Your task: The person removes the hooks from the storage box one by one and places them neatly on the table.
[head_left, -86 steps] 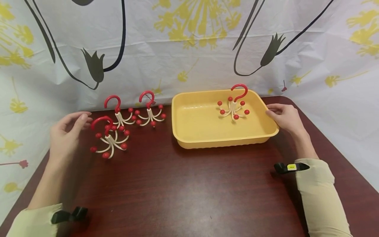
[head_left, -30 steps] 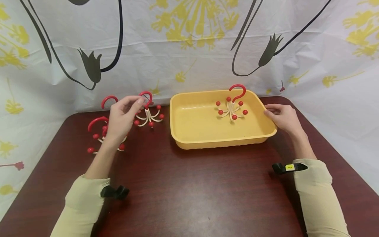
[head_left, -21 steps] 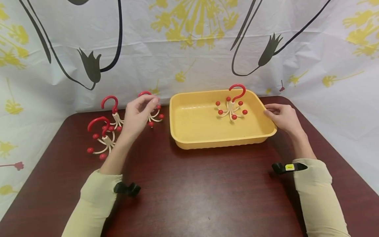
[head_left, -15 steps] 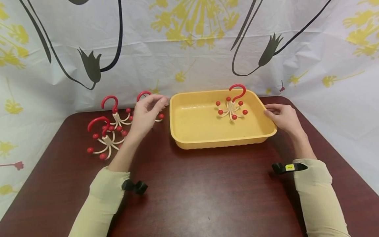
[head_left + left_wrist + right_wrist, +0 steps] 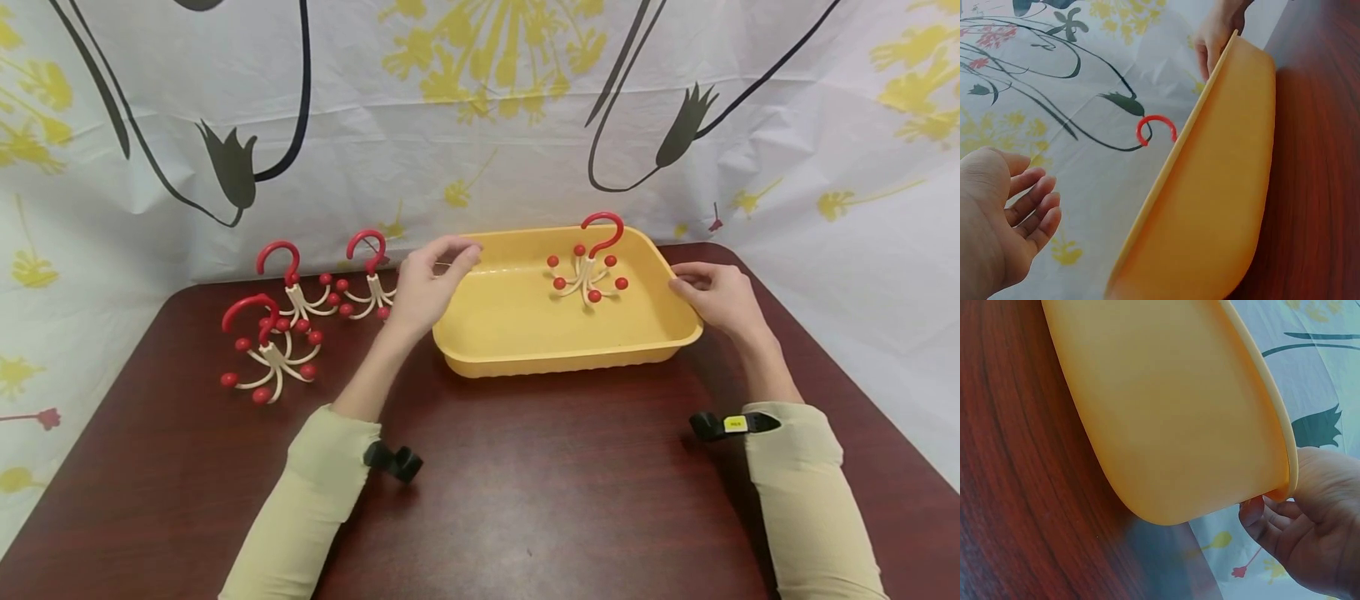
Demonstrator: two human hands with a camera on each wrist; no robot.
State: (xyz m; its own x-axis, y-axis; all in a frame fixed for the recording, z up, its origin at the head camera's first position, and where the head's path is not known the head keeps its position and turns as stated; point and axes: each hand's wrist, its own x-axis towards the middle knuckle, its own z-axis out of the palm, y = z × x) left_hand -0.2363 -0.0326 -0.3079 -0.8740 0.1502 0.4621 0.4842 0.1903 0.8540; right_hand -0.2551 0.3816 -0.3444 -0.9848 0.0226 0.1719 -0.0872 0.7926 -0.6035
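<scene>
My left hand (image 5: pixel 427 287) is over the left rim of a yellow plastic tray (image 5: pixel 517 362), fingers loosely bent and nothing between them. In the left wrist view the same hand (image 5: pixel 1004 219) hovers beside the tray's wall (image 5: pixel 1216 169). At the tray's right end my right hand (image 5: pixel 723 304) grips the rim, as the right wrist view also shows the hand (image 5: pixel 1316 531) with fingers curled under the edge. One multi-arm hook hanger (image 5: pixel 587 273), with a red hook and red-tipped cream arms, stands inside the tray.
Left of the tray stand three more such hangers: a hanger (image 5: pixel 375 287) nearest the tray and partly behind my left hand, another hanger (image 5: pixel 296 296) further left, and a front hanger (image 5: pixel 272 357). The dark wooden table (image 5: pixel 525 483) ends at a patterned curtain (image 5: pixel 525 150).
My left hand has moved rightward from beside the hangers, past the one nearest the tray, to the tray's left rim. The right hand keeps its hold; the hangers have stayed put.
</scene>
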